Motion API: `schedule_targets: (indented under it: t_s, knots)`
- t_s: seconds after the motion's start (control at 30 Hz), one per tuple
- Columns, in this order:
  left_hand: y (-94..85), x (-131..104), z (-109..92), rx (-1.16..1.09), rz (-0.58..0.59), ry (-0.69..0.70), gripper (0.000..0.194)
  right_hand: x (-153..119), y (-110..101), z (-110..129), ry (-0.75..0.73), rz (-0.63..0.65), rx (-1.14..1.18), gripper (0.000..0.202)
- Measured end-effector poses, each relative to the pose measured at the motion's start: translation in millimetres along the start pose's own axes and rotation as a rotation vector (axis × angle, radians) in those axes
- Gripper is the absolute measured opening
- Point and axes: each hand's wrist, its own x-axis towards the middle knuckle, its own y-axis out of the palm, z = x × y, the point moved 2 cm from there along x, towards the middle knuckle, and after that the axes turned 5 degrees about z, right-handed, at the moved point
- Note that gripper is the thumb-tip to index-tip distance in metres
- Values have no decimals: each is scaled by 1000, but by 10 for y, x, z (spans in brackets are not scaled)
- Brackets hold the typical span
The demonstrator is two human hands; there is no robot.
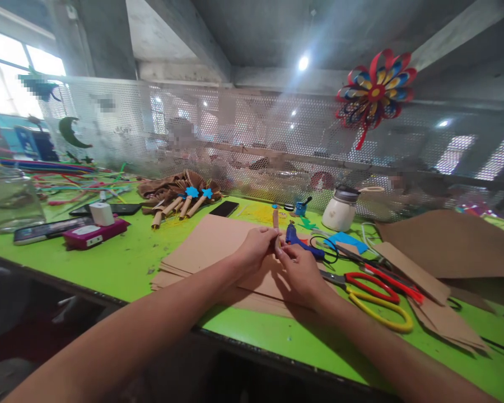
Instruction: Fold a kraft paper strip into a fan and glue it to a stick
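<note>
Both hands meet above a stack of brown paper sheets (218, 238) on the green table. My left hand (258, 246) pinches a narrow brown paper strip (276, 219), which stands upright between the hands. The fingers of my right hand (300, 268) are closed on the lower part of the same strip. Just beyond my right hand lies a blue glue gun (303, 242). Scissors with red handles (373, 285) and scissors with yellow handles (382, 313) rest to the right of it.
Brown rolled handles with blue stars (193, 204), a phone (224, 209) and a purple power strip (96, 234) are at the left. A white jar (340, 210) stands behind, near a perforated screen (243, 140). More brown paper (449, 243) lies right.
</note>
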Motion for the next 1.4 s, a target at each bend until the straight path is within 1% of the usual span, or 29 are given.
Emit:
schedule_targets:
  t_s: [0.1, 0.37, 0.57, 0.87, 1.1, 1.23, 1.4]
  knots:
    - [-26, 33, 43, -34, -12, -13, 11, -6, 5, 8, 12, 9, -13, 31]
    - [-65, 92, 120, -84, 17, -52, 10, -10, 17, -7, 1, 7, 1, 28]
    - [-81, 93, 102, -101, 21, -51, 9, -27, 16, 13, -36, -16, -70, 24]
    - [-54, 54, 45, -110, 30, -33, 11, -60, -5, 83, -118, -38, -185, 19]
    - [-51, 31, 16, -114, 40, -30, 8, -69, 9, 55, -183, -57, -252, 17]
    - [-56, 33, 23, -126, 47, -32, 10, -64, 19, 29, -220, -83, -273, 16]
    - [-64, 48, 41, -129, 41, -39, 9, -70, 20, 24, -233, -88, -307, 15]
